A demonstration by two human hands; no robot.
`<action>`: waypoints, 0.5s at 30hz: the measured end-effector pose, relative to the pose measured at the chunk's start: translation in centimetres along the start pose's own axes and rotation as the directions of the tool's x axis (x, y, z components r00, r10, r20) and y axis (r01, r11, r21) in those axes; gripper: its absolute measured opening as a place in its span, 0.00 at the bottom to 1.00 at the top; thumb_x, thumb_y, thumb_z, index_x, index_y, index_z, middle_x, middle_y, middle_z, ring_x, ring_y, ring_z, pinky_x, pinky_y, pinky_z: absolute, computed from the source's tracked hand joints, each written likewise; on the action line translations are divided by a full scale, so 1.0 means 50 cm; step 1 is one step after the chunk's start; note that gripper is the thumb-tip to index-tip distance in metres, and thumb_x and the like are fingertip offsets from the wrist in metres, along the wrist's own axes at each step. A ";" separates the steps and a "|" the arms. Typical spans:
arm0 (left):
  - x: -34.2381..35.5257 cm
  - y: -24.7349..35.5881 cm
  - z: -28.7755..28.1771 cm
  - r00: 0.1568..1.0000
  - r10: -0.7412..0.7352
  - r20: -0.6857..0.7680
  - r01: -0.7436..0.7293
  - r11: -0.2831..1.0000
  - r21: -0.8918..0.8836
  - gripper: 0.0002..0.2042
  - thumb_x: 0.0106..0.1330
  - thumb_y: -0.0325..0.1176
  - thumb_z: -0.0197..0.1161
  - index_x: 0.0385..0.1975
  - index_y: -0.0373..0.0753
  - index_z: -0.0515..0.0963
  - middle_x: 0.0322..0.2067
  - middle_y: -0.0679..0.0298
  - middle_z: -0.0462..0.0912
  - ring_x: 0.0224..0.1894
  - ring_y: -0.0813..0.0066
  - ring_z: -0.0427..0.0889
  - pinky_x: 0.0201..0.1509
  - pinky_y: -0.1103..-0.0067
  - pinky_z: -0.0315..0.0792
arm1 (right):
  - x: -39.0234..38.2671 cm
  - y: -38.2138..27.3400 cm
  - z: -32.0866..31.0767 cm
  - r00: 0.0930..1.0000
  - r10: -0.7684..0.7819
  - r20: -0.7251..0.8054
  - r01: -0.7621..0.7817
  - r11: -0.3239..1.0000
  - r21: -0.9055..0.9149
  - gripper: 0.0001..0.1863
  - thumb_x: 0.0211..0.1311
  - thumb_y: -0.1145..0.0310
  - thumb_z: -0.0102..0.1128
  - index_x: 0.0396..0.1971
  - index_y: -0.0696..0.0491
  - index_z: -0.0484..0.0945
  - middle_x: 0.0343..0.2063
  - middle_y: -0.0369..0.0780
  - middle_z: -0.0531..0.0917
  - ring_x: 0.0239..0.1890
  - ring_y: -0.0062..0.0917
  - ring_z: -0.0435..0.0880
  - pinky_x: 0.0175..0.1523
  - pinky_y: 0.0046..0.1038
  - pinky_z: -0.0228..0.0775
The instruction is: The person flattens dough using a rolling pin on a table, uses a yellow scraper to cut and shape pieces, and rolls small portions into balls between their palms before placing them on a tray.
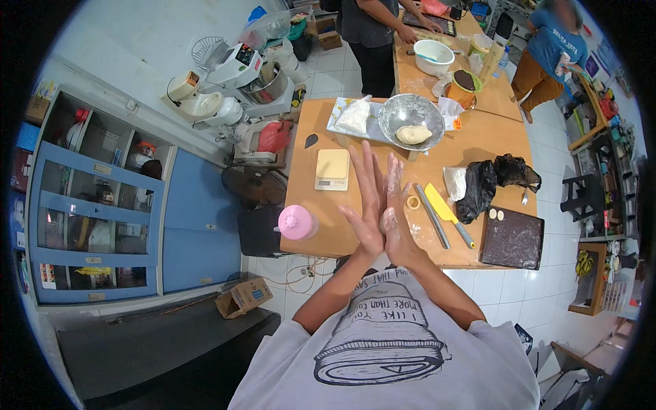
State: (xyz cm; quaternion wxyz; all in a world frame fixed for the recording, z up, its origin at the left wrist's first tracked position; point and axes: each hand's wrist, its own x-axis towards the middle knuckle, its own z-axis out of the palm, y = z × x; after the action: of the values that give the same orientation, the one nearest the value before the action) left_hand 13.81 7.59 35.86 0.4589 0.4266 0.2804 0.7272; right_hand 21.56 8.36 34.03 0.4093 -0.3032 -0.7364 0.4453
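My left hand (pixel 365 205) and my right hand (pixel 398 219) meet palm to palm above the table's near side. Their fingers are stretched out, and white flour dusts the right one. Whether anything lies between the palms is hidden. Just left of them sits a pale yellow kitchen scale (pixel 332 162) with a bare-looking top. Beyond the fingertips, a lump of dough (pixel 414 134) rests in a floury metal bowl (pixel 396 113). To the right lie a small ring cutter (pixel 413 202), a grey metal rod (pixel 433 216) and a yellow-bladed spatula (pixel 444 207).
A dark baking tray (pixel 512 242) carries two small pale dough pieces at right. Black plastic bags (pixel 478 190) lie behind it. A pink lidded jug (pixel 296 223) stands near the left edge. White powder fills a bag (pixel 354 117). Two other people are across the room.
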 end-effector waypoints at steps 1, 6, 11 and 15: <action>0.011 -0.004 -0.010 0.999 -0.033 -0.028 0.032 0.999 -0.040 0.55 0.64 0.83 0.20 0.81 0.48 0.26 0.83 0.61 0.25 0.84 0.57 0.28 0.83 0.53 0.31 | -0.003 -0.014 0.006 1.000 0.005 0.003 -0.005 1.000 -0.013 0.49 0.77 0.34 0.23 0.80 0.59 0.31 0.81 0.52 0.31 0.82 0.53 0.22 0.77 0.60 0.10; -0.024 -0.076 -0.021 0.988 -0.153 -0.012 0.149 0.978 -0.146 0.53 0.64 0.84 0.22 0.82 0.54 0.28 0.83 0.63 0.27 0.84 0.59 0.30 0.83 0.51 0.32 | 0.021 -0.010 -0.025 0.998 -0.035 0.053 0.036 0.999 -0.011 0.47 0.78 0.36 0.21 0.81 0.57 0.30 0.82 0.49 0.31 0.83 0.50 0.24 0.77 0.59 0.09; -0.060 -0.056 -0.014 0.993 -0.119 -0.015 0.120 0.981 0.155 0.53 0.66 0.82 0.21 0.82 0.47 0.30 0.83 0.62 0.28 0.84 0.59 0.31 0.83 0.49 0.36 | 0.036 0.025 -0.024 0.998 -0.034 0.052 0.033 0.999 0.025 0.47 0.79 0.38 0.24 0.80 0.60 0.33 0.82 0.51 0.33 0.83 0.51 0.25 0.78 0.59 0.12; -0.003 -0.013 -0.024 1.000 0.001 0.027 -0.005 0.992 0.127 0.52 0.67 0.81 0.21 0.82 0.48 0.30 0.83 0.60 0.29 0.84 0.59 0.32 0.82 0.49 0.39 | 0.034 0.038 -0.003 0.999 -0.025 0.025 0.024 0.999 0.038 0.47 0.79 0.38 0.25 0.80 0.61 0.33 0.82 0.52 0.33 0.83 0.52 0.26 0.80 0.55 0.14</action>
State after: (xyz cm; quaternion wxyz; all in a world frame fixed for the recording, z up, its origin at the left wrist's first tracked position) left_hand 13.06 7.72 34.68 0.4334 0.4654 0.3192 0.7027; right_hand 21.01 10.59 32.90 0.4110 -0.2808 -0.7366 0.4580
